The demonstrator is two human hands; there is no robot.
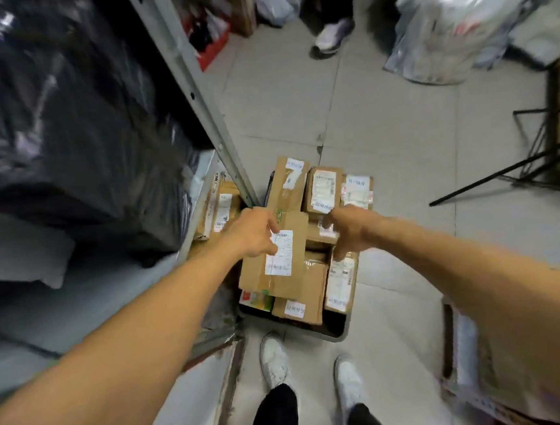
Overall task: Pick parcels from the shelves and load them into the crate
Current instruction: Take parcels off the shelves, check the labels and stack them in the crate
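A dark crate [332,328] stands on the floor in front of my feet, filled with several brown cardboard parcels bearing white labels. My left hand [253,233] grips the upper left edge of a flat cardboard parcel [276,263] that lies tilted on top of the pile. My right hand [348,230] hovers over the crate's right side with fingers spread, the fingertips touching a labelled parcel [340,281] below. More parcels [324,189] stand along the crate's far end.
A grey metal shelf post [190,94] runs diagonally at left, with black plastic bags [61,129] and a boxed parcel [221,210] on the shelves. Another person's shoe [332,36] stands ahead. Bagged goods [458,17] and a black stand [537,156] sit right.
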